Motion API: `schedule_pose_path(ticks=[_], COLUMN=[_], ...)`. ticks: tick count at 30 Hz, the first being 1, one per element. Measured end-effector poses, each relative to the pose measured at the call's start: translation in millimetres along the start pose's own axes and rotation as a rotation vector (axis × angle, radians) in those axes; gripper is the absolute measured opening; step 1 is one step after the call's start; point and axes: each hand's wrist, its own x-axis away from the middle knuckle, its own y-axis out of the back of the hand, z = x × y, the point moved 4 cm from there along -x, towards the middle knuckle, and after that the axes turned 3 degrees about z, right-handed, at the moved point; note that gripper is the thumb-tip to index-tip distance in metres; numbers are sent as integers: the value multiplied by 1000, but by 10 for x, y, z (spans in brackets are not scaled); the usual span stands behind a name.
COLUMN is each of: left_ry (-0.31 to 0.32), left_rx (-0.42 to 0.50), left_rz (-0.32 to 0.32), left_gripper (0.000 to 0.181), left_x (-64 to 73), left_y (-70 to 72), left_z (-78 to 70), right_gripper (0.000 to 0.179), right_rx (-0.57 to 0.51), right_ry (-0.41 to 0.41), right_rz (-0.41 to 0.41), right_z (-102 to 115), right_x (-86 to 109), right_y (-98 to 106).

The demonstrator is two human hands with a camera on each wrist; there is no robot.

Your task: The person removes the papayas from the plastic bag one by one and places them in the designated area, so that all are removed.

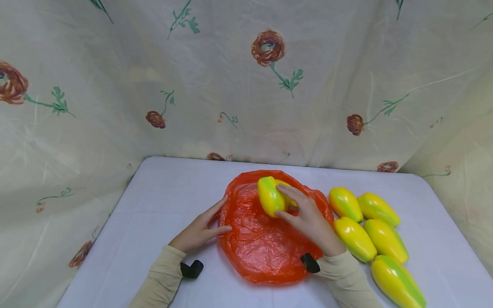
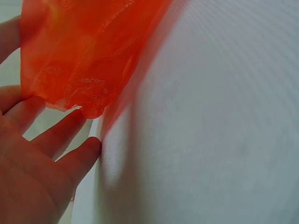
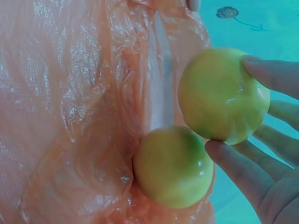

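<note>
A red plastic bag lies spread on the table with its mouth up. My right hand grips a glossy yellow-green papaya between thumb and fingers, over the far part of the bag. Right beside it, partly hidden by the hand, is a second papaya, lying against the bag's plastic. At the bag's left rim, my left hand has its fingers spread and nearly straight. Its fingertips touch the red plastic in the left wrist view.
Several more papayas lie close together to the right of the bag, near my right forearm. The white table ends at a flowered curtain behind. Each wrist wears a black strap mount.
</note>
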Motion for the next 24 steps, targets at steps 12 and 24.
schedule_pose_path(ticks=[12,24], left_ry=[4,-14], left_rx=[-2,-9], left_rz=[3,6], left_gripper=[86,86], left_x=[18,12], left_y=[-6,-1], left_z=[-37,-22], right_gripper=[72,73], right_rx=[29,54], right_ry=[-6,-12], right_rz=[-24,-39], right_z=[25,64], right_x=[110,232], right_y=[112,264])
